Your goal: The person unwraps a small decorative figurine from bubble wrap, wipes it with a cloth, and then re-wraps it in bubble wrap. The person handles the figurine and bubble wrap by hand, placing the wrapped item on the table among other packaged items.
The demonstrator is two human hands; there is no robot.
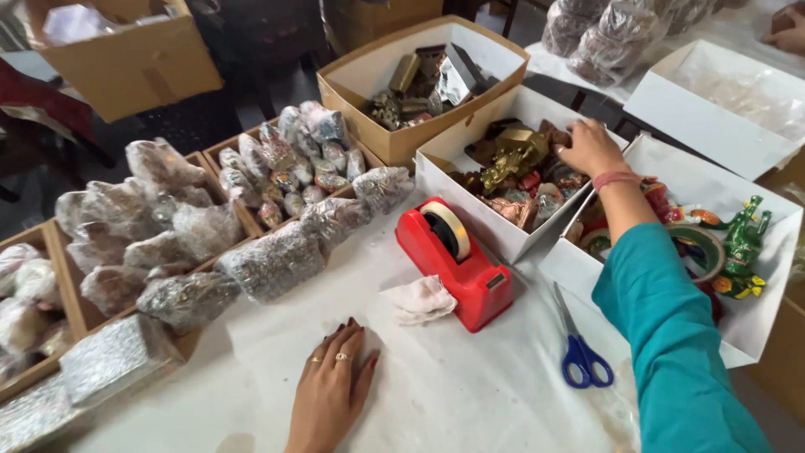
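- Currently right hand [589, 147] reaches into white box [470, 220] at desk's far edge, fingers curled on small figurines [524, 189]; grip unclear.
- Left hand [334, 382] flat, fingers spread, on desk [470, 394] near front edge, well apart from box.

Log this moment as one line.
left hand: flat on table | right hand: in white box, touching figurines | tape dispenser, scissors: idle

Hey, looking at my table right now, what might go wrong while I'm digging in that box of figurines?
The right hand is buried among loose metal figurines in the white box, so one may snag or tip out. The blue-handled scissors lie right beside the teal sleeve and could get knocked. The left hand rests flat, apart from the box, so the box might slide.
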